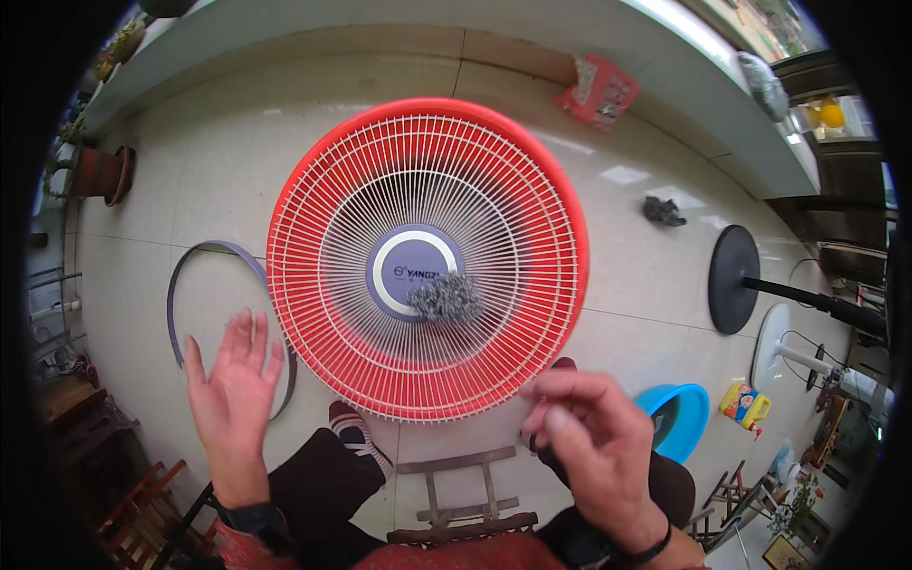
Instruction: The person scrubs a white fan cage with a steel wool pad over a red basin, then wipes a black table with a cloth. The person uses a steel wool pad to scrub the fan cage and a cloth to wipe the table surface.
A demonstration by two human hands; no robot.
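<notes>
A round wire fan grille (420,349) with a purple hub lies across a red plastic basin (578,235) on the floor in front of me. On the grille, partly over its hub, rests a grey scouring pad (447,298). My left hand (239,385) is raised at the left, palm up and fingers spread, holding nothing. Behind it a purple-grey ring (171,299) lies on the floor, touching or close to the basin. My right hand (581,427) hovers at the lower right of the grille with fingers curled and apart, nothing visible in it.
A blue basin (695,420), a yellow bottle (744,407) and two fan stands, one with a black base (734,278), are at the right. A dark crumpled item (662,211) and a red packet (602,92) lie farther off. A flower pot (103,173) stands left; a wooden frame (463,459) lies near my feet.
</notes>
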